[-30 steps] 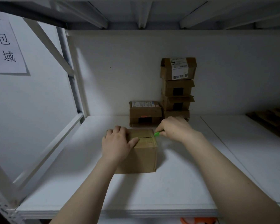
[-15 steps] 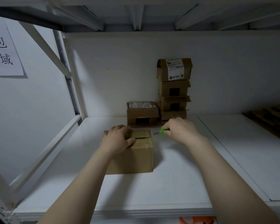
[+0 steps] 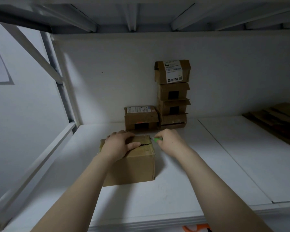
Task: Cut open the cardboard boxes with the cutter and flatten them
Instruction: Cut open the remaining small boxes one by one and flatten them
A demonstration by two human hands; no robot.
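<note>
On the shelf point(image 3: 174, 190) sits the near box point(image 3: 131, 166), top seam slit partway with a dark gap showing. The left hand point(image 3: 119, 144) holds the near box from above, thumb lying right beside the slit. The right hand point(image 3: 171, 141) is closed round the green cutter point(image 3: 156, 139), blade tip at the near box's far right top corner. Behind the near box are a single box point(image 3: 141, 119) and a stack of boxes point(image 3: 172, 97), with flattened cardboard point(image 3: 274, 119) well off to its right. Risks: the thumb is close to the cut line, so a slip toward it could nick it. If the hold loosens, the box likely skids under the blade.
</note>
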